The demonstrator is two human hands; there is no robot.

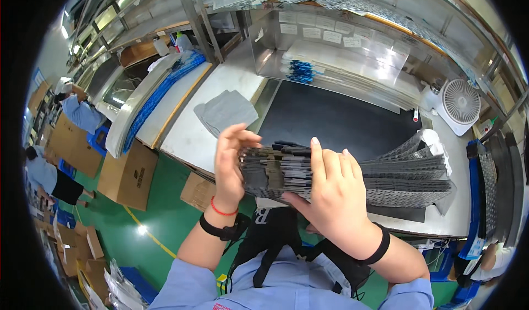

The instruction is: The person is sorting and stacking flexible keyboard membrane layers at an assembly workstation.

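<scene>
A thick stack of dark grey patterned sheets [397, 180] lies along the near edge of the worktable, its right part fanning out. My right hand [337, 191] grips the stack near its left end, with the fingers over the far side and the thumb on the near side. Against the left end of the stack stands my left hand [227, 161], palm turned inward, its fingers stretched and slightly curved. The sheets' left edges are layered and a little uneven. What the sheets are made into cannot be told.
A black mat [325, 114] covers the middle of the worktable [190, 136]. Grey sheets [226, 111] lie left of it. Beyond stands a clear-walled bin [352, 70] of pale sheets; a white fan [460, 103] is at right. Cardboard boxes [129, 178] and two people [82, 111] are at left.
</scene>
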